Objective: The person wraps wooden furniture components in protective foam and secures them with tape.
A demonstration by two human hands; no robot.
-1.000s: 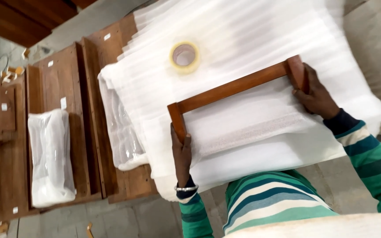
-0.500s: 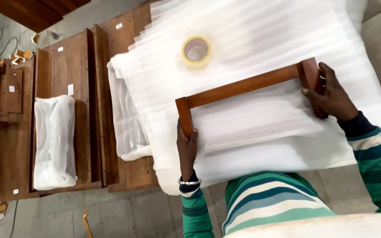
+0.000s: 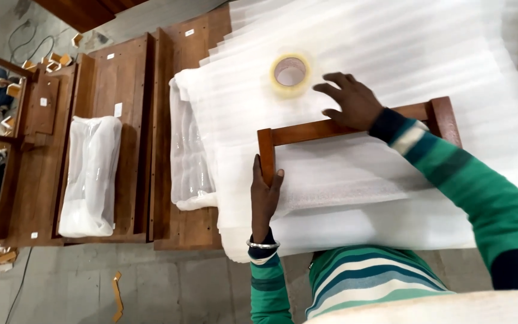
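On white foam sheeting (image 3: pixel 391 54): wooden frame (image 3: pixel 331 129), left hand (image 3: pixel 265 195) gripping its corner; right hand (image 3: pixel 352 99), fingers spread, near tape roll (image 3: pixel 289 73). Leftward, wrapped bundles (image 3: pixel 91 174) on wooden panels (image 3: pixel 130 78).

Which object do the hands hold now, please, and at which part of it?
The left hand grips the wooden frame at its left leg, near the corner. The right hand holds nothing; it hovers, fingers spread, between the frame's top rail and the tape roll.
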